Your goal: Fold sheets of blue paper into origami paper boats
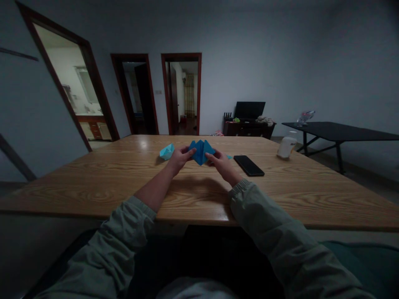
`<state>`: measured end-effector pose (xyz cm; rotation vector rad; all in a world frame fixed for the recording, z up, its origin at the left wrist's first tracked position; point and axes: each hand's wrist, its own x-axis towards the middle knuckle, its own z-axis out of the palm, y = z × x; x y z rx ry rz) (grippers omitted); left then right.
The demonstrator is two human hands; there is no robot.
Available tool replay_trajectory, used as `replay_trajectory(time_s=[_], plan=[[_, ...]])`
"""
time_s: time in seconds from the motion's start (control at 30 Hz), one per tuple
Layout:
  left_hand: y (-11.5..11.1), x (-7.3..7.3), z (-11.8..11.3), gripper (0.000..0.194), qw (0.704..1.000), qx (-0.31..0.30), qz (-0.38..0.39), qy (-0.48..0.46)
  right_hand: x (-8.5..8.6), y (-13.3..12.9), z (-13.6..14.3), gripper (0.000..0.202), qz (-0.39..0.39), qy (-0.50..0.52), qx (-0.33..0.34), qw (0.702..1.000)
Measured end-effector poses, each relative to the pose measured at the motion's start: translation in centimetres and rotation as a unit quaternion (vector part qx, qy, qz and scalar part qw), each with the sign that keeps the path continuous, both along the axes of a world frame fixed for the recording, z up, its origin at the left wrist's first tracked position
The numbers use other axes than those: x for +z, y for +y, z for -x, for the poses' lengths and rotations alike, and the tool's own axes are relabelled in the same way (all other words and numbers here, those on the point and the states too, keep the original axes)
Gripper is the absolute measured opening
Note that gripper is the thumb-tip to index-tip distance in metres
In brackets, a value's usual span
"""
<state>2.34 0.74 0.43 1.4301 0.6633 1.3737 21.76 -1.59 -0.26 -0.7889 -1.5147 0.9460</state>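
A piece of folded blue origami paper point(200, 153) with several pointed flaps is held up over the table between both hands. My left hand point(181, 158) pinches its left side, thumb on the near face. My right hand point(220, 161) grips its right side in the same way, the fingers partly hidden behind the paper. Just left of my left hand, a lighter blue folded paper piece point(167, 152) rests on the table. A small blue paper tip point(229, 157) shows beyond my right hand; the rest of it is hidden.
The wooden table point(93, 182) spans the view. On its right lie a black phone point(248, 165) and a whitish translucent bottle point(287, 146). A black table point(343, 131) stands farther right. Against the back wall is a cabinet point(249, 130) with a dark screen point(249, 110).
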Motion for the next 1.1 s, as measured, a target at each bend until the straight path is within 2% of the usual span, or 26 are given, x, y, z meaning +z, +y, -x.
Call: replay_trajectory(time_s=[0.1, 0.23, 0.37, 0.53, 0.63, 0.83, 0.97, 1.1], plan=[[0.4, -0.3, 0.2, 0.056, 0.999, -0.003, -0.007, 0.046, -0.1, 0.2, -0.1, 0.047, 0.001, -0.006, -0.006, 1.0], [1.5, -1.1, 0.3, 0.059, 0.993, 0.034, -0.025, 0.107, -0.6, 0.7, -0.4, 0.046, 0.004, -0.042, -0.013, 0.999], [1.8, -1.4, 0.3, 0.056, 0.994, 0.029, -0.041, 0.096, -0.8, 0.8, -0.6, 0.045, 0.006, -0.06, -0.018, 0.998], [0.9, -1.0, 0.2, 0.054, 0.993, 0.044, -0.049, 0.099, -0.7, 0.8, -0.6, 0.044, 0.006, -0.015, 0.031, 0.999], [0.7, -1.0, 0.1, 0.054, 0.993, 0.053, -0.044, 0.095, -0.7, 0.7, -0.5, 0.043, 0.01, 0.004, 0.038, 0.999], [0.7, -1.2, -0.2, 0.053, 0.99, 0.06, -0.051, 0.12, -0.6, 0.3, -0.3, 0.046, 0.047, -0.019, 0.049, 0.998], [0.5, -1.2, -0.4, 0.046, 0.986, 0.072, -0.076, 0.132, -0.9, 0.6, -0.2, 0.046, 0.038, -0.019, 0.03, 0.999], [0.3, -1.2, -0.7, 0.049, 0.992, 0.056, -0.036, 0.104, -1.3, 1.2, -0.1, 0.044, 0.002, -0.019, 0.005, 1.0]])
